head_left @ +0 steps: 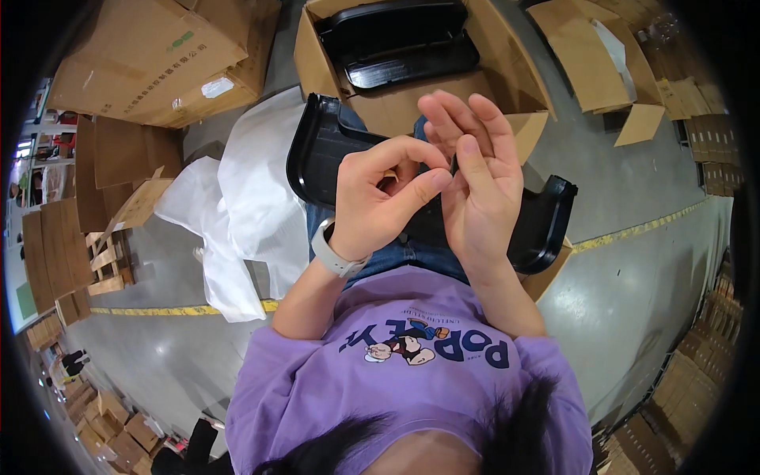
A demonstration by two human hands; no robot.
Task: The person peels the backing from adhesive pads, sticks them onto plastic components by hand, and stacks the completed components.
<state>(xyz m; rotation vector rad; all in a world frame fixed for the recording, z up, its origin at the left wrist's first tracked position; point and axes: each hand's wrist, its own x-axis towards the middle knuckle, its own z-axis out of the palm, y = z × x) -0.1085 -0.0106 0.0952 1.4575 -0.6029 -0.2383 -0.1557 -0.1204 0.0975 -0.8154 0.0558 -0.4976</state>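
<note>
A long black plastic part [314, 154] with raised, curved ends lies across my lap beneath both hands. Just above it, my left hand [388, 194] is closed in a pinch, thumb against fingertips. A small dark sliver [454, 165] shows between those fingertips and the thumb of my right hand [484, 178]; it is too small to name. My right hand is palm up with its fingers stretched out and its thumb bent inward, close to the left fingertips. A light watch band [336, 252] circles my left wrist.
Ahead stands an open cardboard box [507, 79] holding more black plastic parts [412, 63]. White packing sheet [265, 170] lies on the floor to the left, near large cartons [158, 63]. Another open box [590, 59] stands at the far right. Yellow floor tape [633, 231] runs beside me.
</note>
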